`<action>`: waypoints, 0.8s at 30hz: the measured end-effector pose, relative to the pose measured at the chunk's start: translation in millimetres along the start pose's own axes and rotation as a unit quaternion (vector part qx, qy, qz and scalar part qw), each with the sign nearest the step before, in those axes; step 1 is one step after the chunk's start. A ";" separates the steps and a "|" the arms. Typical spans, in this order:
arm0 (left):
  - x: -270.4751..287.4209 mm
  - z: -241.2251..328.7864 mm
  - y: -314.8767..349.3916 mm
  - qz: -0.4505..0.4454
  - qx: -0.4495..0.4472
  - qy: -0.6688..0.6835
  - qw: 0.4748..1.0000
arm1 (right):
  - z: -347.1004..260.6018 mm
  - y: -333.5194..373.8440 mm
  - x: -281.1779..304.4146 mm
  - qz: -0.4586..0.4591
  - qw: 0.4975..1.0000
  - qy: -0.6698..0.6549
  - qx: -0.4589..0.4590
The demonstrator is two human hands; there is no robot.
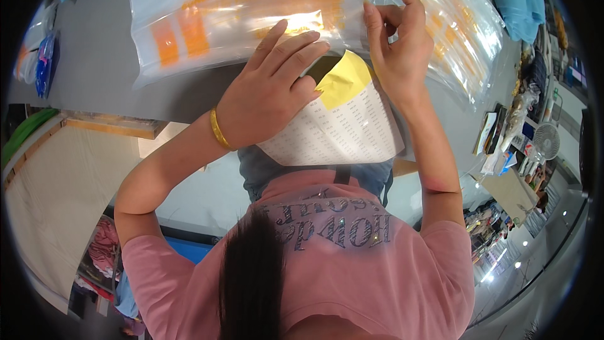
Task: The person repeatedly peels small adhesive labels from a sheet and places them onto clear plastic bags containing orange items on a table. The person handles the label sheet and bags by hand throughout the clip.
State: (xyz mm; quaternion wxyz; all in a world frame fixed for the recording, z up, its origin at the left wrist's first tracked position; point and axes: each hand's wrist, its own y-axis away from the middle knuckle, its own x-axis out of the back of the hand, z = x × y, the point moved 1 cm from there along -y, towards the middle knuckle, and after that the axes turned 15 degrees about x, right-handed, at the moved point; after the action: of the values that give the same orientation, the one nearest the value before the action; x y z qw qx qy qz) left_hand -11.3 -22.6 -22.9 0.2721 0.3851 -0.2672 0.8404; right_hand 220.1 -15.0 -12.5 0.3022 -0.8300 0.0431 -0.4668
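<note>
A slip off the tabletop's (pixel 82 66) near edge could come from the label sheet (pixel 362 129) there, which appears to jut over your lap; a bump from either forearm might drag it. The lifted yellow backing (pixel 348 82) could crease or let labels catch on the glossy clear bag (pixel 179 34) beyond. Your left hand (pixel 269 85) spreads its fingers toward that bag, thumb against the yellow; whether it pinches, you cannot tell here. Your right hand (pixel 401 41) parts thumb and forefinger, others curled, nothing visibly held. The sheet is white, rowed with small print, its yellow far corner curled.
</note>
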 end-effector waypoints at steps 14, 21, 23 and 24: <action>4.9 1.5 -7.6 -0.037 0.013 -0.043 0.998 | 2.4 4.4 -2.9 -0.004 0.999 0.042 0.024; -6.7 -0.5 -6.2 -0.058 0.024 -0.099 0.993 | 5.9 -19.4 34.6 0.018 0.958 -0.203 -0.203; -8.5 0.4 -7.9 -0.039 0.007 -0.134 0.990 | 10.0 -20.7 39.9 -0.084 0.869 -0.298 -0.386; -9.2 0.7 -8.9 -0.030 0.000 -0.154 0.988 | 11.4 -20.5 36.5 -0.117 0.846 -0.351 -0.383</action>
State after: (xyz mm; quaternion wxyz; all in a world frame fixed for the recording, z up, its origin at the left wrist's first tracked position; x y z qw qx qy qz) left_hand 0.1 -19.1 -27.7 0.2528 0.5183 -0.2941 0.7622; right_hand 245.4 -6.0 21.6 -0.1017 -0.9872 0.0123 -0.1224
